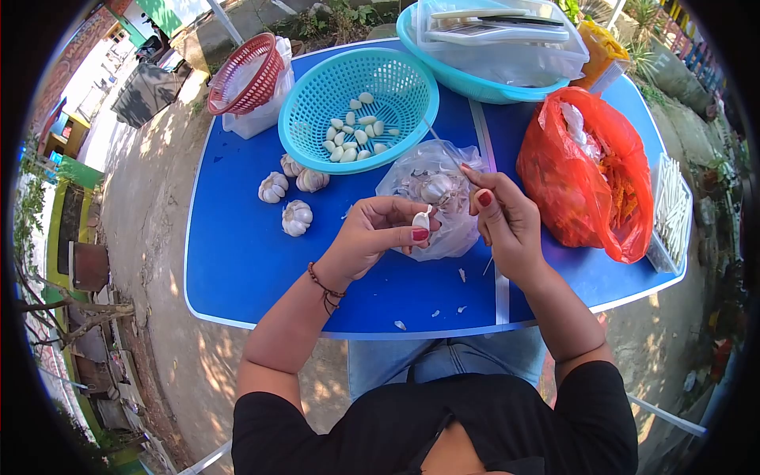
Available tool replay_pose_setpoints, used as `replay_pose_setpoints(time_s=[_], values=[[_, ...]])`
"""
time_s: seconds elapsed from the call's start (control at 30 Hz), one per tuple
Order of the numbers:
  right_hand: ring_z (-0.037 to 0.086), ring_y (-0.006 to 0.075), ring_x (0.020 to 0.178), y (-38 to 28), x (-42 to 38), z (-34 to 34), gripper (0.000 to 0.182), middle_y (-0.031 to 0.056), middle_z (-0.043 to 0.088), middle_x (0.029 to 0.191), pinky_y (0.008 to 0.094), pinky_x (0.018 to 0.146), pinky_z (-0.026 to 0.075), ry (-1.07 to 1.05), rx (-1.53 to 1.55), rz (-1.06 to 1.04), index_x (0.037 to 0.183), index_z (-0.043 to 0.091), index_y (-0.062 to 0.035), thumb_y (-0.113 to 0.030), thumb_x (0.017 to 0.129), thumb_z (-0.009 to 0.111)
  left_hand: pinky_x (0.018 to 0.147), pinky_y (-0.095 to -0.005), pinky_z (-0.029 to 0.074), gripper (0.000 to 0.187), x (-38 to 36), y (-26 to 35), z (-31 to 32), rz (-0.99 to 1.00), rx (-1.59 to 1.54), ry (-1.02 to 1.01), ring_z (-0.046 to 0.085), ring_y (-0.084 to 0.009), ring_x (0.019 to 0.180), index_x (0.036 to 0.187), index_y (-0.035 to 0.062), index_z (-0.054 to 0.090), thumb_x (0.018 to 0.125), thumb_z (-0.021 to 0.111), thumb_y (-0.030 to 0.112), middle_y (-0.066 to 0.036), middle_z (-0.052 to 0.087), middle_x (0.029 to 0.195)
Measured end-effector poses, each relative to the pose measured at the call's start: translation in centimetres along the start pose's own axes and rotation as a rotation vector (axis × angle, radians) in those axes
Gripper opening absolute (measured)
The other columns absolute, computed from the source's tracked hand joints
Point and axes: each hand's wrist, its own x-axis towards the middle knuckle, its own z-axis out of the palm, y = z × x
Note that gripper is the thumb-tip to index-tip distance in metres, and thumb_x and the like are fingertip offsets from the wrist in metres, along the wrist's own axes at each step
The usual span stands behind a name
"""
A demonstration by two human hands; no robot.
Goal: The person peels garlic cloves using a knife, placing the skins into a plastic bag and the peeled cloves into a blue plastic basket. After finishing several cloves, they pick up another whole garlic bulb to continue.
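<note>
My left hand (380,233) pinches a white garlic clove (422,219) between thumb and fingers above the blue table (237,261). My right hand (500,218) is closed around a thin knife (443,146) whose blade points up towards the baskets. Just behind both hands lies a clear plastic bag of garlic skins and bulbs (431,190). A turquoise basket (356,107) holds several peeled cloves. Several whole garlic bulbs (297,218) lie on the table to the left.
A red plastic bag (590,170) sits at the right, with a tray of white sticks (673,210) beyond it. A red basket (245,75) on a white bag stands at the back left. A turquoise basin with a clear lidded box (499,47) is at the back.
</note>
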Motion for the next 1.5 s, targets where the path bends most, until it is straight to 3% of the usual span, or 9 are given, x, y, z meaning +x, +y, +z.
replay_pose_setpoints(time_s=[0.17,0.23,0.37,0.53,0.67,0.77,1.07,1.27,1.5], values=[[0.057,0.013,0.074,-0.1,0.5,-0.1,0.029,0.0111,0.063,0.086,0.0267,0.066,0.046,-0.058,-0.088,0.001,0.118,0.057,0.0014,-0.016,0.094,0.054,0.066,-0.021,0.053,0.037,0.0,0.5,0.7,0.03,-0.112,0.022,0.066,-0.0166,0.087,0.119,0.0016,0.053,0.084,0.065,0.005,-0.016,0.064,0.106],[0.058,0.0164,0.071,0.6,0.3,0.4,0.029,0.0124,0.062,0.085,0.028,0.065,0.046,-0.079,-0.215,-0.125,0.116,0.057,0.0013,-0.017,0.093,0.055,0.069,-0.0217,0.054,0.04,0.2,0.2,0.3,0.022,-0.155,0.04,0.066,-0.0172,0.09,0.122,0.0029,0.05,0.085,0.064,0.004,-0.015,0.063,0.109],[0.057,0.0218,0.065,0.7,0.1,0.4,0.028,0.0138,0.059,0.082,0.0298,0.062,0.046,-0.093,-0.313,-0.159,0.113,0.056,0.0001,-0.018,0.091,0.057,0.077,-0.0251,0.054,0.036,0.2,-0.2,0.2,0.08,-0.173,0.097,0.065,-0.0174,0.093,0.117,0.0026,0.052,0.084,0.067,0.005,-0.013,0.064,0.106],[0.057,0.0198,0.063,-0.5,-0.3,0.3,0.032,0.0133,0.059,0.083,0.0301,0.06,0.046,-0.13,-0.278,-0.163,0.116,0.054,-0.0032,-0.019,0.089,0.06,0.08,-0.0265,0.055,0.032,0.2,0.0,0.4,0.032,-0.151,0.145,0.064,-0.0184,0.096,0.112,0.0013,0.054,0.083,0.066,0.002,-0.014,0.061,0.113],[0.057,0.0191,0.062,-1.3,-0.6,0.2,0.035,0.0132,0.059,0.084,0.0293,0.057,0.046,-0.205,-0.31,-0.245,0.12,0.052,-0.0051,-0.019,0.089,0.06,0.083,-0.0302,0.055,0.029,0.5,-0.5,0.2,0.195,-0.197,0.073,0.063,-0.0199,0.101,0.109,-0.001,0.058,0.08,0.064,-0.005,-0.016,0.06,0.114],[0.056,0.0181,0.06,-0.3,-0.7,0.6,0.035,0.0119,0.058,0.082,0.0288,0.056,0.045,-0.163,-0.262,-0.297,0.121,0.052,-0.0051,-0.021,0.09,0.059,0.084,-0.0316,0.055,0.029,0.0,-0.6,-0.2,0.179,-0.283,0.096,0.063,-0.0204,0.101,0.11,-0.0006,0.059,0.082,0.063,-0.004,-0.016,0.06,0.115],[0.056,0.0131,0.063,-0.6,-0.6,-0.4,0.035,0.0088,0.055,0.079,0.0255,0.056,0.044,-0.193,-0.082,-0.135,0.12,0.052,-0.0009,-0.027,0.096,0.05,0.075,-0.0267,0.057,0.031,-0.1,-0.8,-0.5,0.172,-0.27,-0.015,0.065,-0.0209,0.096,0.114,0.005,0.059,0.084,0.066,0.006,-0.014,0.065,0.103],[0.06,0.0182,0.065,-0.4,-0.5,0.2,0.034,0.0113,0.062,0.089,0.0282,0.056,0.046,-0.206,-0.236,-0.345,0.12,0.054,-0.0031,-0.02,0.091,0.057,0.081,-0.0289,0.057,0.033,-0.3,-0.6,-0.1,0.149,-0.285,0.036,0.064,-0.0215,0.098,0.115,-0.0001,0.056,0.084,0.066,0.003,-0.015,0.061,0.109],[0.064,0.0252,0.069,-0.5,-0.6,0.6,0.036,0.0138,0.063,0.095,0.0315,0.058,0.049,-0.197,-0.317,-0.333,0.121,0.056,-0.0078,-0.014,0.085,0.063,0.088,-0.0319,0.054,0.036,-0.1,-0.5,0.1,0.139,-0.278,0.045,0.063,-0.0219,0.102,0.115,-0.0049,0.053,0.082,0.065,-0.001,-0.016,0.059,0.113]])
